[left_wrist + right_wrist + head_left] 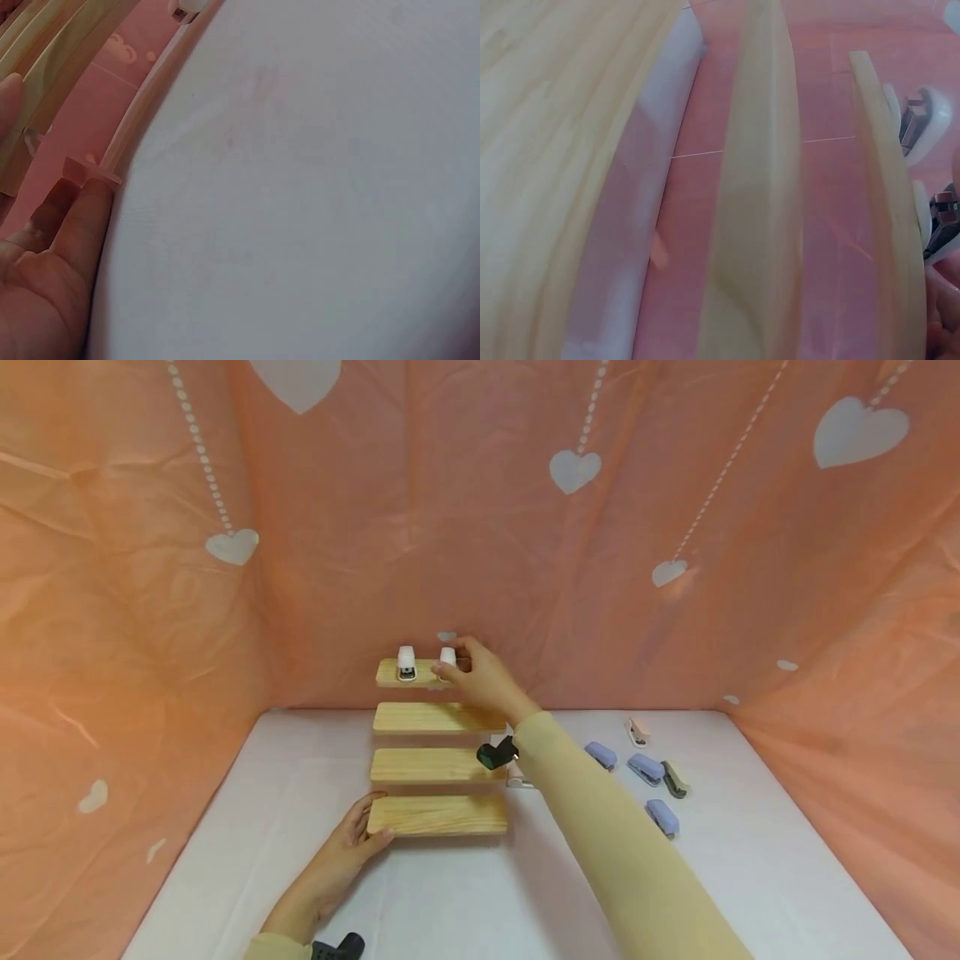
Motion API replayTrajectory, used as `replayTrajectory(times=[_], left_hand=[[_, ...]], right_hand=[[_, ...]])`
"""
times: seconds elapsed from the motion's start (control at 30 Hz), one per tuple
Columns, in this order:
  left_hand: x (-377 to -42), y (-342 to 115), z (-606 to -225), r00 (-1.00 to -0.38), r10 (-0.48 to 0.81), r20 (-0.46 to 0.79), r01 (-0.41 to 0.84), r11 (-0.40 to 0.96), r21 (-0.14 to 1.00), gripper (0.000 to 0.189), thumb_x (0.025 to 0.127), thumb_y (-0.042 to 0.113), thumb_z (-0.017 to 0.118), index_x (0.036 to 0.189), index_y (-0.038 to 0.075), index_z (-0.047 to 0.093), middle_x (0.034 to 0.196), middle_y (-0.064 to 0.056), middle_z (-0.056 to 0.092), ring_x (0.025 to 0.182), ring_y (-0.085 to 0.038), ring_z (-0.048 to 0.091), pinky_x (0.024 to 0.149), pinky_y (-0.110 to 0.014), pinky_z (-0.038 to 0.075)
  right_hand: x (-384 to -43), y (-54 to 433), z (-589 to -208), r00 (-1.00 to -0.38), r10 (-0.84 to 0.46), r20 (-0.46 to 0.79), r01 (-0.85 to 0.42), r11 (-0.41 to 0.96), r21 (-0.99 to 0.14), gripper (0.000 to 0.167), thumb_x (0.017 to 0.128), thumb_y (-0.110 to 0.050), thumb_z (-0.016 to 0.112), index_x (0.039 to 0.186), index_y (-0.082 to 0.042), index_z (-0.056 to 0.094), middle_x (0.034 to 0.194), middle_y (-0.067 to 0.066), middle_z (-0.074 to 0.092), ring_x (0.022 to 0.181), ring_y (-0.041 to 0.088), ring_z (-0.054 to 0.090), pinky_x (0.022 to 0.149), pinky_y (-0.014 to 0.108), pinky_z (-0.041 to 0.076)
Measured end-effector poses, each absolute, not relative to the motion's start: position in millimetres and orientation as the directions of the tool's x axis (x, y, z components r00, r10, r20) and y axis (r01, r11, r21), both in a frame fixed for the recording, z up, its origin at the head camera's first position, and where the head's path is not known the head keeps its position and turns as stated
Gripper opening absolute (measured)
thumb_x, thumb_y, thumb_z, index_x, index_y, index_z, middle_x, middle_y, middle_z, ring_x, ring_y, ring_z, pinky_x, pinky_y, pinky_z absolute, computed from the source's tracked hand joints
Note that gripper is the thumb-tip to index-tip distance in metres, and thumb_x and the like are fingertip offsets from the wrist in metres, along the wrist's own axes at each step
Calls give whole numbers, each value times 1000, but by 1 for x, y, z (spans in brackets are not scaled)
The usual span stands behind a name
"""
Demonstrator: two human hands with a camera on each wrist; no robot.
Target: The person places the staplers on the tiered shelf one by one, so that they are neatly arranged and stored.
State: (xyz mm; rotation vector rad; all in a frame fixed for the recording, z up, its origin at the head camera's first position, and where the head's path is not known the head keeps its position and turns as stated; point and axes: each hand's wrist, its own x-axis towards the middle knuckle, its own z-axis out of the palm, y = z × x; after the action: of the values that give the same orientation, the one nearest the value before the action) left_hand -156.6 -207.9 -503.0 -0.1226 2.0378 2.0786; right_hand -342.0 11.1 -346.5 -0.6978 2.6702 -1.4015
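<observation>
A stepped wooden display rack [438,816] with several pale boards stands on the white table. My left hand [341,852] grips the left end of its lowest board, thumb at the front and fingers behind. On the top board [386,673], my right hand [487,681] pinches a white stapler [447,655] between thumb and fingers. Left of it, a second white stapler [406,662] stands on the same board. The right wrist view shows both from the side, the held stapler [946,214] nearer the fingers and the other stapler [930,124] beyond.
Right of the rack lie several purple staplers [646,768], a dark-based cream stapler [674,779] and a pink stapler [638,732]. Another pale pink stapler [517,777] is partly hidden behind the right sleeve. Pink cloth [480,552] with hearts encloses the table's back and sides.
</observation>
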Motion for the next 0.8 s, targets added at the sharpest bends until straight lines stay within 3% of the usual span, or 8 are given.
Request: replayTrajectory(times=[0.23, 0.47, 0.57, 0.8], left_hand=[[-155, -206, -499, -971, 96, -220, -220, 11, 975, 75, 90, 24, 69, 150, 18, 25, 159, -19, 13, 144, -38, 12, 114, -51, 19], [-155, -205, -502, -971, 115, -210, -212, -4, 977, 74, 90, 21, 68, 150, 18, 24, 159, -19, 13, 144, -37, 12, 115, -50, 16], [-154, -206, -501, -972, 120, -200, -203, -8, 979, 73, 91, 20, 67, 150, 17, 24, 159, -19, 13, 144, -37, 11, 115, -50, 16], [-155, -206, -499, -971, 114, -209, -211, -3, 978, 74, 91, 22, 67, 150, 17, 23, 159, -19, 13, 144, -38, 12, 114, -51, 18]], right_hand=[[-339, 13, -343, -892, -411, 187, -384, 473, -793, 62, 88, -49, 64, 135, -13, 45, 118, 0, 60, 110, 12, 58, 92, 30, 50], [-329, 33, -349, -883, -403, 240, -420, 452, -787, 63, 91, -46, 64, 140, -14, 43, 137, 7, 52, 111, 18, 58, 92, 36, 51], [-321, 48, -353, -878, -384, 284, -442, 429, -787, 64, 90, -46, 65, 141, -13, 44, 133, 8, 54, 103, 18, 59, 86, 38, 52], [-302, 87, -366, -884, -277, 376, -463, 411, -785, 59, 90, -43, 67, 135, -9, 50, 122, 9, 59, 99, 20, 56, 86, 39, 50]])
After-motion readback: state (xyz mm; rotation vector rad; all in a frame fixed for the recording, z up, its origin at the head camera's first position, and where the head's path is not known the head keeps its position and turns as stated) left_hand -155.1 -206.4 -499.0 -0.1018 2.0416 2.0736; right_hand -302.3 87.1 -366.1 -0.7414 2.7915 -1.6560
